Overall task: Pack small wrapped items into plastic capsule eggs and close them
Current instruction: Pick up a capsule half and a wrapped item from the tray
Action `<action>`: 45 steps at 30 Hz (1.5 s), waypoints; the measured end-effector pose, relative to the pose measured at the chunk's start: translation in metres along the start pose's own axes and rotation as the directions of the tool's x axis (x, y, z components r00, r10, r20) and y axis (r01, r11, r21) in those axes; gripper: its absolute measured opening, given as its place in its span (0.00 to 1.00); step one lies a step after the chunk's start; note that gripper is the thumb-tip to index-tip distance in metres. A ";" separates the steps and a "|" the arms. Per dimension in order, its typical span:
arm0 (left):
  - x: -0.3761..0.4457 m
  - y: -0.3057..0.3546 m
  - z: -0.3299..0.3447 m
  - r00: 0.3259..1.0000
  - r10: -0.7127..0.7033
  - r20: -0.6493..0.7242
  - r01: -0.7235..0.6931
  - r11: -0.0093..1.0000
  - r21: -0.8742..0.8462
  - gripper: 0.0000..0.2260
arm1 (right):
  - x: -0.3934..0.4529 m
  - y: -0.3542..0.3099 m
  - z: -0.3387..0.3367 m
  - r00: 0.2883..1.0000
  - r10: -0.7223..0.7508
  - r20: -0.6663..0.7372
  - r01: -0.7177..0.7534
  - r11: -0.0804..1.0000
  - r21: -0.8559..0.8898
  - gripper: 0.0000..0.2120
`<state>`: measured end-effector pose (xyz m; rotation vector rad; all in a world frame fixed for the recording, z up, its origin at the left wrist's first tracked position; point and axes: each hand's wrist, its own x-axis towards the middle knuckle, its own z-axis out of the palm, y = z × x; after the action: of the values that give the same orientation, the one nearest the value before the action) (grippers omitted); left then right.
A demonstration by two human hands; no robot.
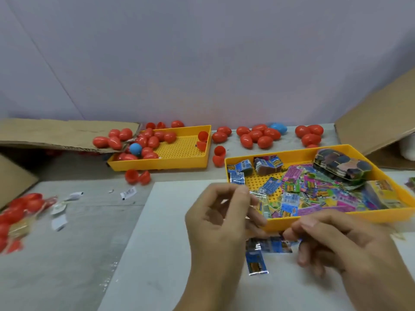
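Two yellow perforated trays sit on the grey table. The far tray (203, 159) holds roughly a dozen closed red capsule eggs (153, 141) heaped at its left end, one blue egg (135, 149) among them, and two open red halves (202, 136) at its right end. The near tray (314, 222) is filled with small wrapped packets (292, 205), too many and too overlapped to count, printed in blue, green, pink and yellow, with a banded stack of hexagon-patterned cards (342, 166) in its far right corner.

Behind the trays, closed red eggs lie loose along the wall: a cluster of about six (258, 135) with a second blue egg (279, 128) at its right edge, and another group of about four (310, 135) further right. Two pairs of open red halves lie on the table, one pair (219, 154) between the trays and one (137, 176) in front of the far tray. More red eggs (20, 209) are blurred at the left edge. A flattened cardboard sheet (56, 133) lies at far left, and another cardboard piece (379, 122) stands at right. Four or so small white scraps (128, 193) are scattered on the table.

Both hands are over a white sheet (170, 254) just in front of the near tray. The left hand (222, 221) has its fingers curled, thumb and forefinger pinched together on something thin that is too blurred to name. The right hand (336, 241) pinches one end of a blue foil packet (272, 244) held just above the sheet. A second blue foil packet (256, 262), with crimped silver ends, lies flat on the sheet below it.
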<state>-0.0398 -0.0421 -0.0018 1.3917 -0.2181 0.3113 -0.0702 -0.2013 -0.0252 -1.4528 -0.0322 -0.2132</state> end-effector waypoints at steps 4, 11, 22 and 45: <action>0.096 0.012 -0.031 0.966 0.215 -0.144 -0.167 0.943 0.286 0.05 | 0.002 0.000 0.000 1.000 0.025 0.003 -0.025 1.000 0.005 0.28; 0.240 -0.032 -0.097 0.978 -0.071 -0.198 0.210 0.382 0.900 0.14 | 0.004 -0.003 -0.001 0.989 0.138 0.056 -0.138 0.990 0.000 0.12; 0.231 -0.046 -0.083 0.942 0.241 0.232 -0.260 0.091 0.961 0.13 | 0.006 -0.001 -0.001 0.994 0.089 0.055 -0.088 0.996 -0.025 0.12; -0.038 -0.004 0.014 0.937 -0.096 0.337 0.080 0.995 0.059 0.12 | -0.011 -0.011 0.003 0.986 0.076 -0.149 -0.080 0.997 -0.022 0.27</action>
<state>-0.0740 -0.0594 -0.0158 1.4894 -0.4341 -0.0021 -0.0829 -0.1985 -0.0160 -1.4598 0.1488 -0.2578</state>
